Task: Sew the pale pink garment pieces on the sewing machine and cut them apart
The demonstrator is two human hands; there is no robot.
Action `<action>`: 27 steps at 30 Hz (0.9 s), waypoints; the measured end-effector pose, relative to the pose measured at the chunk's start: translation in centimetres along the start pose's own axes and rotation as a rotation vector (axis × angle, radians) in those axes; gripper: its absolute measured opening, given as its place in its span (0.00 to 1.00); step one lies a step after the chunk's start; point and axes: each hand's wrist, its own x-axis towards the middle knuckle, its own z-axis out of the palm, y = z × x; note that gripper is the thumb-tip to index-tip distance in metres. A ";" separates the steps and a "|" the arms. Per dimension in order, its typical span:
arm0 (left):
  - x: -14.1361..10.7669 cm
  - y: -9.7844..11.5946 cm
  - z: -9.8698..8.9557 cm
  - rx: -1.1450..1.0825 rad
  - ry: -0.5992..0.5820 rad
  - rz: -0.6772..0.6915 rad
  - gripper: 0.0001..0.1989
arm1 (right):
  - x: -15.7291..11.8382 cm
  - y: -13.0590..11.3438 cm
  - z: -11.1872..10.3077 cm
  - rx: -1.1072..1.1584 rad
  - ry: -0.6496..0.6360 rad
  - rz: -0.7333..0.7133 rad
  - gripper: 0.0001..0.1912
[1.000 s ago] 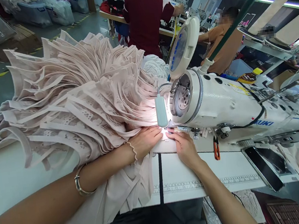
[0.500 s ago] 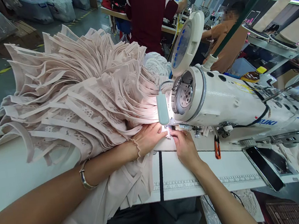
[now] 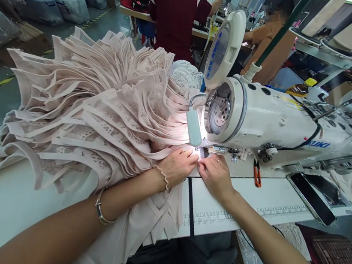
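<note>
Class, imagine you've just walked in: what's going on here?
A person's bare left hand and right hand are close together near a pale green, rectangular lamp on a glossy white sewing machine. Whether they pinch anything is unclear. A heap of pale pink, lace-panelled fabric pieces spreads to their left; orange-handled snips lie to their right.

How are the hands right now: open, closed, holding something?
Left hand: fingers bent; can't tell if holding anything.
Right hand: fingertips drawn together; can't tell if holding anything.
</note>
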 end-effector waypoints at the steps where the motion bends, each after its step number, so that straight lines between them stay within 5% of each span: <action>1: 0.1 0.1 -0.1 0.009 -0.002 -0.002 0.13 | 0.0 0.0 0.0 0.062 0.001 0.065 0.11; 6: 0.4 0.3 -0.4 -0.010 -0.024 -0.028 0.13 | 0.3 0.5 -0.6 0.323 -0.073 0.364 0.07; 12: -0.3 -0.3 0.6 -0.269 0.045 -0.161 0.11 | 0.0 0.5 -0.3 0.215 -0.005 0.131 0.11; 17: -0.7 -0.7 1.7 -0.525 0.163 -0.338 0.10 | -0.2 0.5 0.1 0.185 0.002 0.113 0.11; 27: -0.2 0.1 1.1 -0.225 -0.061 -0.288 0.11 | -0.2 0.8 -0.6 0.284 -0.052 0.146 0.06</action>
